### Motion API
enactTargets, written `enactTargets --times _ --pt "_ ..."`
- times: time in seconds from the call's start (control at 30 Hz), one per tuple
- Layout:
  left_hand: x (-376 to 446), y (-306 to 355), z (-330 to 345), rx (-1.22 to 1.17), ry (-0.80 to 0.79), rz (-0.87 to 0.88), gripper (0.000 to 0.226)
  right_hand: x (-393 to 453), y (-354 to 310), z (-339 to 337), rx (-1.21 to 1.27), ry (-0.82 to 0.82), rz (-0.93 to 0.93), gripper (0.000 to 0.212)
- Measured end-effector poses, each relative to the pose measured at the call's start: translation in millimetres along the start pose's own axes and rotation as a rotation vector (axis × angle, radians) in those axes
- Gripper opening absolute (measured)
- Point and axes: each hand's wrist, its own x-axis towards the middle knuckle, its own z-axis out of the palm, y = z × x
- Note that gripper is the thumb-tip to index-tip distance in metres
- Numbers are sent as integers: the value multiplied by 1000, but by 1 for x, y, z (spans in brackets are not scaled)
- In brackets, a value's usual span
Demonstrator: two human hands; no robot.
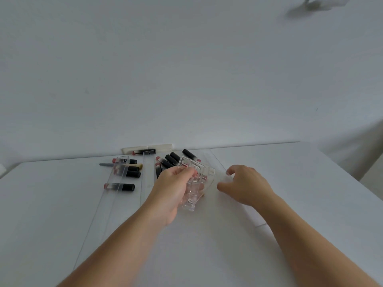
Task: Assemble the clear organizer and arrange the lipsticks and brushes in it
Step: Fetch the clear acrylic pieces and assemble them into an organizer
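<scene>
Hands at centre frame: the left hand [173, 190] pinches a clear slotted organizer piece [193, 184], held tilted above the white bench [290, 183]. The right hand [245, 184], just right of that piece, hovers with fingers loosely curled and holds nothing. Long clear panels [122, 183] lie flat at left, partly over black-capped lipsticks [122, 186]. More lipsticks [173, 159] cluster directly behind the left hand. A brush [120, 165] lies among the left group.
</scene>
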Motion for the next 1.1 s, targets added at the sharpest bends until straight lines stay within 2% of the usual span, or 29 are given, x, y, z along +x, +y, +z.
enactTargets --times 0.13,0.33,0.47,0.6,0.77,0.9,1.0,1.1 --pt "-3 2 12 38 -20 -37 9 6 19 -16 272 -66 -45 41" --pt "-2 2 27 69 -33 -43 9 13 55 -35 506 -102 -111 26" --pt "-3 3 42 119 -41 -60 13 9 53 -33 647 -127 -149 34" --pt "0 2 51 93 -104 -110 9 8 51 -33 821 -247 -143 41" --pt "-2 2 48 151 -137 -87 15 9 52 -29 878 -241 -140 45" --pt "-8 9 35 236 -134 0 16 7 51 -32 914 -259 -150 46" --pt "-9 17 16 176 -141 55 23 4 50 -37 899 -242 -201 42" --pt "-10 23 -11 138 -95 122 19 0 44 -40 864 -190 -281 44"
